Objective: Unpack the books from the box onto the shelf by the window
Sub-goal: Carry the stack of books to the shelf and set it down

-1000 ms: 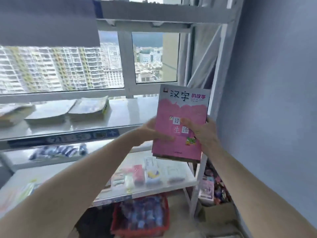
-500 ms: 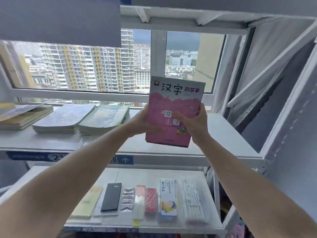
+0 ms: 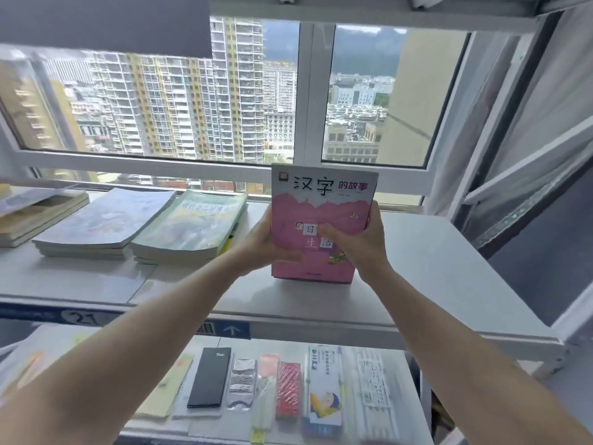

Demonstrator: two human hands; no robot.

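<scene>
Both hands held one pink book point(image 3: 322, 224) up straight, with its cover facing the person. The left hand point(image 3: 268, 244) was curled around the book's left edge, with the thumb on the front. The right hand point(image 3: 359, 242) was curled around the right edge, with its thumb pressed on the cover too. Both hands were closed on the book, not open.

The book's bottom edge was very close to the white shelf point(image 3: 433, 268) by the window point(image 3: 308, 91). It may have been touching the shelf, but that was hard to tell.

Some of the job looked done. Just to the left of the pink book lay a green stack of books point(image 3: 192, 223), flat on the same shelf. Next to that lay a blue-grey stack point(image 3: 106, 220), and further left were more books point(image 3: 35, 216) at the edge of the view. The right part of the shelf was bare, so there was room for more.

The pink book was not put down yet. It looked like the next thing would be to lay it flat or stand it beside the green stack and let go.

The box was not in view, so there was no way to tell how many books were left inside it. On the lower shelf point(image 3: 414, 396) lay small packets point(image 3: 288, 388), not books.
</scene>
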